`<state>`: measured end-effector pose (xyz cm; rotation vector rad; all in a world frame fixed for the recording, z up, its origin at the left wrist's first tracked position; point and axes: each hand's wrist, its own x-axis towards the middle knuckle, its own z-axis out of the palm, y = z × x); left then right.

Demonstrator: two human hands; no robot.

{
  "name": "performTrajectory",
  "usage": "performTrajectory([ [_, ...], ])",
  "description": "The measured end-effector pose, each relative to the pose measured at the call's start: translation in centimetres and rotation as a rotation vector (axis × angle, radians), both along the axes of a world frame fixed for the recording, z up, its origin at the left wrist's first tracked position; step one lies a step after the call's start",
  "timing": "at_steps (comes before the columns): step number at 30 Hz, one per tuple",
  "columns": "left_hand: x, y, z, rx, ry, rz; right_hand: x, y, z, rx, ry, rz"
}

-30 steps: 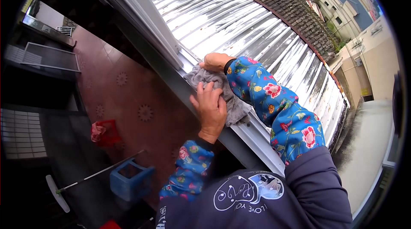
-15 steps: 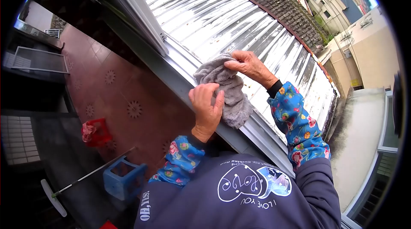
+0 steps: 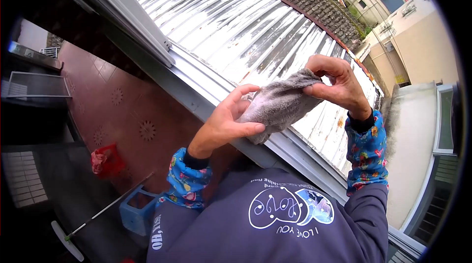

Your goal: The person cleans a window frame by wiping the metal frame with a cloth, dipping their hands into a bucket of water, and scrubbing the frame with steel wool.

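Observation:
A grey cloth [image 3: 280, 108] is stretched between my two hands, above the window sill [image 3: 196, 83]. My right hand [image 3: 339, 83] pinches its upper right end between thumb and fingers. Around the left end curls my left hand [image 3: 223, 120], its thumb pressed on the near face and its fingers partly behind the cloth. Floral sleeve covers show on both forearms.
Outside the window frame [image 3: 132, 17] lies a white corrugated roof [image 3: 211, 12]. Inside, on the reddish tiled floor [image 3: 128, 110], stand a blue stool [image 3: 140, 211] and a red stool [image 3: 110, 159]. A long-handled squeegee [image 3: 67, 241] is at lower left.
The cloth, bunched and hanging before, is now spread sideways between my hands. My right hand has moved right, and my left hand has turned and closed on the cloth's left end.

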<state>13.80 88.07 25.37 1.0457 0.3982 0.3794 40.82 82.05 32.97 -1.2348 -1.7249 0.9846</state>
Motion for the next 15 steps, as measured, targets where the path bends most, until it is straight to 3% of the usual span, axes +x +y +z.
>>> performTrajectory([
  [2, -0.3, 0.2, 0.5, -0.032, 0.036, 0.065, -0.1, 0.3, -0.8, -0.05, 0.059, -0.011],
  [4, -0.3, 0.5, 0.9, -0.047, -0.056, 0.138, -0.1, 0.3, -0.8, -0.005, -0.099, -0.053],
  [6, -0.4, 0.8, 0.6, -0.002, -0.123, 0.229, -0.1, 0.6, -2.0, -0.11, 0.059, -0.12],
  [8, 0.6, 0.9, 1.5, -0.149, -0.239, 0.276, -1.1, 0.7, -2.1, -0.017, -0.114, -0.29],
  [9, 1.3, 1.0, 1.2, -0.178, -0.296, 0.319, -1.2, 1.0, -3.4, 0.319, -0.325, -0.342],
  [10, 1.7, 0.9, 1.4, -0.187, -0.31, 0.348, -1.9, 0.7, -3.3, 0.489, -0.376, -0.339],
  [12, 2.6, 0.7, 1.6, -0.206, -0.343, 0.404, -4.2, -1.5, -3.2, 0.379, -0.254, -0.258],
  [14, 3.3, 0.5, 2.1, -0.205, -0.356, 0.445, -6.4, -2.8, -4.3, 0.338, -0.349, -0.069],
  [15, 3.3, 0.5, 1.8, -0.192, -0.363, 0.453, -7.0, -3.0, -5.5, 0.361, -0.376, -0.103],
])
